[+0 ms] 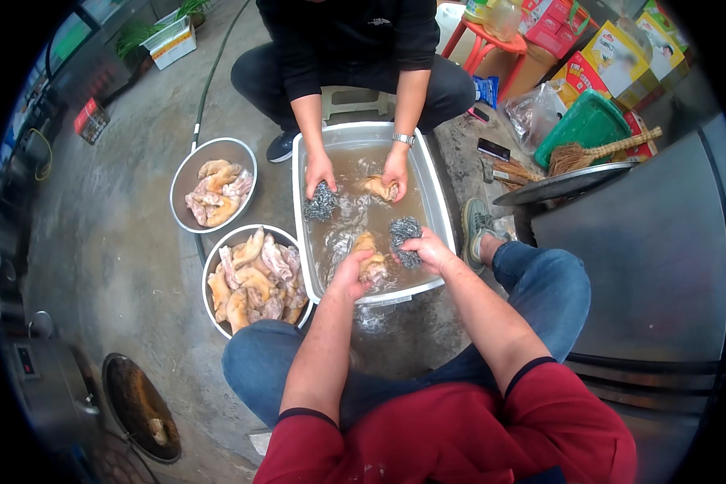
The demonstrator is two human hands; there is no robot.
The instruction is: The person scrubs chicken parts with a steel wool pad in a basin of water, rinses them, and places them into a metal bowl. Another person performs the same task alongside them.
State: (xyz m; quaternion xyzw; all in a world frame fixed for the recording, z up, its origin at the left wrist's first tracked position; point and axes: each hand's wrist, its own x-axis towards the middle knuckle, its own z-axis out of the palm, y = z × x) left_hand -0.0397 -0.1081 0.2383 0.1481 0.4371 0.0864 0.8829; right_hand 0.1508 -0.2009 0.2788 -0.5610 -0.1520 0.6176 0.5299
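Observation:
My left hand (352,274) is closed around a pig's trotter (369,256) just over the murky water, in the near part of a white plastic tub (300,206). To its right, my right hand (432,251) grips a steel wool scrubber (406,240), close to the trotter but apart from it. Across the tub a co-worker in black squats. That person's one hand (320,173) holds another steel wool scrubber (321,202), and the other hand (395,171) holds a second trotter (377,188) at the water.
Left of the tub stand two metal basins, the far one (176,192) and the near one (210,305), both heaped with trotters. A hose (207,97) runs along the concrete floor. At right are a straw broom (573,157), a green bin (586,121) and a steel cabinet (637,250).

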